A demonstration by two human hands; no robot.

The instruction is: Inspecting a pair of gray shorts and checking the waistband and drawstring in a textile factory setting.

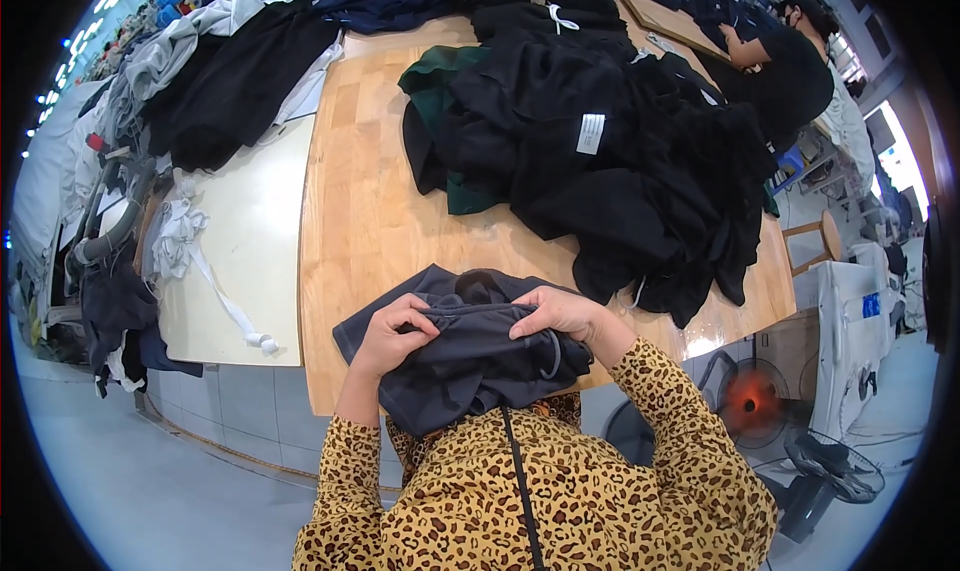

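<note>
A dark grey garment (465, 371) lies bunched at the front edge of the wooden table (350, 161), partly hanging over toward me. Its exact kind is hard to make out. My left hand (392, 333) pinches the folded upper edge between thumb and fingers. On the same edge, a short way to the right, my right hand (565, 316) grips with the thumb on top; its other fingers are partly hidden by the cloth. Between the hands the edge is stretched fairly straight. A thin grey loop of cord or trim shows on the garment's right part.
Beyond the garment lies a large heap of black clothes (640, 181) with dark green cloth (430, 76). A white-topped table (240, 251) at left carries white fabric strips (180, 236) and black garments (230, 81). A co-worker (795, 81) is far right; a fan (755, 403) stands below right.
</note>
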